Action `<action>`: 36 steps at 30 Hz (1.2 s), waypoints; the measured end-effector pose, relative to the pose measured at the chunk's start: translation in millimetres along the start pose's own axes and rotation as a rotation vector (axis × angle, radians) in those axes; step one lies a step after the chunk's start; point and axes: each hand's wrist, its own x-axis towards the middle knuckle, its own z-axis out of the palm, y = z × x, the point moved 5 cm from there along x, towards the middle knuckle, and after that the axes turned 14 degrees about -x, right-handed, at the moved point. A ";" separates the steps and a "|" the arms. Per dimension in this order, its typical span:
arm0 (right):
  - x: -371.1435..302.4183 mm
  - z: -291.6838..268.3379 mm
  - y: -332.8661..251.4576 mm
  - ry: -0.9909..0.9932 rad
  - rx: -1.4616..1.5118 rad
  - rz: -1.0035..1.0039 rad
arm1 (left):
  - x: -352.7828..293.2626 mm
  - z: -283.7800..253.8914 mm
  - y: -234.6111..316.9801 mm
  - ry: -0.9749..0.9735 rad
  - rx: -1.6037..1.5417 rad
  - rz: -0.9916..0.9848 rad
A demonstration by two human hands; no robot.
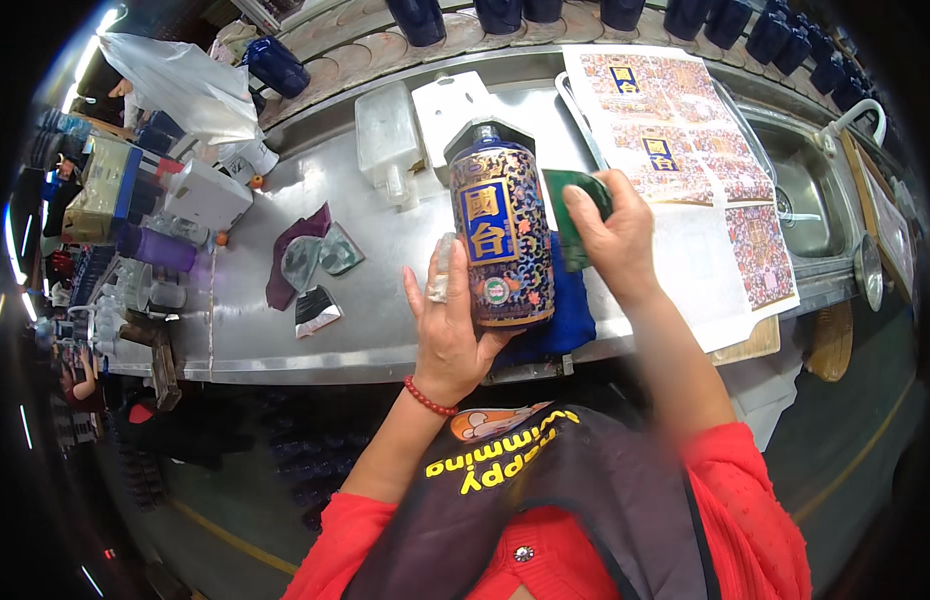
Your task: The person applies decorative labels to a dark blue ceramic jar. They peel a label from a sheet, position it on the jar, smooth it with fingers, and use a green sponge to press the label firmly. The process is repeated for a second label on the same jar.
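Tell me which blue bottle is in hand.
The patterned bottle, held in the left hand; the dark blue bottles lined up at the back look plain.

The back of the patterned blue bottle (503, 235) is turned out of sight, and the left hand (448, 325) covers part of its lower left side. That bottle also hides some of the blue cloth (575, 312) behind it. Fingers of the right hand (623, 238) partly disappear behind the green pad (565, 220); the right forearm (678, 355) is blurred. The upper edge cuts off several dark blue bottles (417, 18), the lower edge the red sleeves (750, 510). At far left, a co-worker (82, 388) is too small to make out clearly.
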 end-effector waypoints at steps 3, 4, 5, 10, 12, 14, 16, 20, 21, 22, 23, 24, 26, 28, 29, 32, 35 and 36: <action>-7.5 -3.8 15.0 -0.017 0.266 0.079 | -2.4 1.7 -8.0 -0.034 -0.051 -0.033; -10.1 -5.5 15.9 -0.014 0.267 0.046 | -1.3 1.6 -9.1 -0.062 -0.104 -0.038; -12.8 -4.8 14.4 -0.060 0.270 -0.017 | -0.8 -0.3 -7.6 -0.074 -0.049 -0.032; -22.0 -9.9 31.3 -0.021 0.462 0.179 | 9.3 -16.8 20.1 -0.008 0.113 0.108; -23.6 -10.0 33.1 -0.056 0.458 0.178 | 14.2 -14.5 35.3 -0.070 0.244 0.199; -25.0 -11.5 35.7 -0.051 0.502 0.192 | 18.9 -13.3 43.5 -0.105 0.303 0.190; -25.9 -13.0 37.2 -0.035 0.570 0.190 | 22.8 -14.1 49.7 -0.112 0.335 0.224; -28.2 -11.4 40.4 -0.073 0.618 0.226 | 22.6 -13.5 55.4 -0.140 0.371 0.218; -28.4 -11.6 40.6 -0.070 0.615 0.223 | 22.0 -12.6 56.6 -0.145 0.388 0.224; -28.5 -11.9 40.8 -0.067 0.612 0.220 | 21.7 -11.2 57.6 -0.151 0.412 0.235; -28.3 -11.8 39.1 -0.081 0.630 0.186 | 21.8 -9.5 58.8 -0.153 0.444 0.257; -28.5 -12.4 40.6 -0.066 0.608 0.214 | 21.4 -7.9 60.3 -0.158 0.475 0.277; -28.3 -13.0 39.5 -0.069 0.606 0.208 | 20.1 -4.1 63.0 -0.191 0.488 0.309; -28.2 -14.1 37.3 -0.068 0.597 0.206 | 17.9 -0.6 65.4 -0.231 0.484 0.331; -28.4 -14.5 36.0 -0.068 0.596 0.216 | 16.2 1.3 66.5 -0.268 0.455 0.339; -30.6 -15.9 31.1 -0.017 0.584 0.284 | 12.7 -1.5 69.4 -0.263 0.372 0.378; -32.8 -11.2 14.7 0.001 0.565 0.221 | 18.8 -16.1 58.0 -0.051 0.191 0.185; -33.4 -0.9 6.0 -0.152 0.632 0.180 | 20.0 -14.2 54.5 -0.076 0.188 0.158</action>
